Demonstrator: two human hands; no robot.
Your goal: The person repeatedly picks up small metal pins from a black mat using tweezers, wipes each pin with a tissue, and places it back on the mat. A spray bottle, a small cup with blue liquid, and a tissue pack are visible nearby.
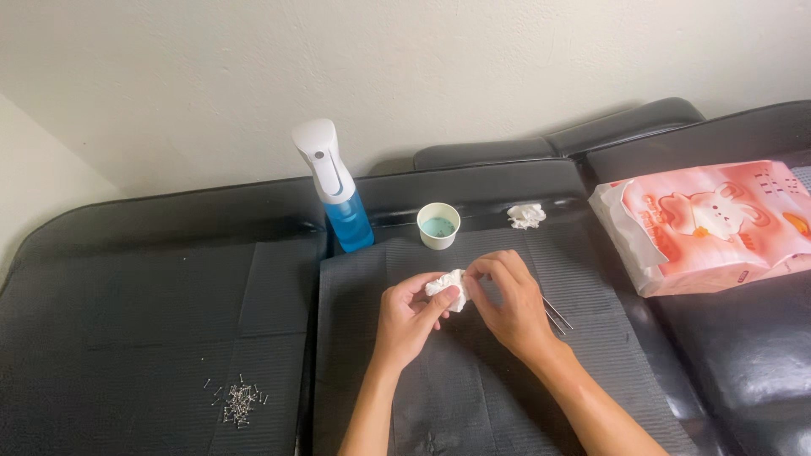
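My left hand (408, 314) and my right hand (507, 297) meet over a dark grey mat (473, 388), both pinching a small crumpled white tissue (448, 287) between the fingertips. Thin metal tweezers (557, 315) stick out from under my right hand, their tips lying on the mat; whether the hand grips them I cannot tell. A small white cup (438, 225) with pale blue liquid stands just beyond my hands. A blue spray bottle (336, 187) with a white trigger head stands to the cup's left.
A second crumpled tissue (526, 215) lies at the mat's far edge. A pink and white tissue pack (710, 224) rests on the right. A pile of several small metal pins (240, 402) lies on another dark mat (152, 338) at the left. Black cushions back onto a pale wall.
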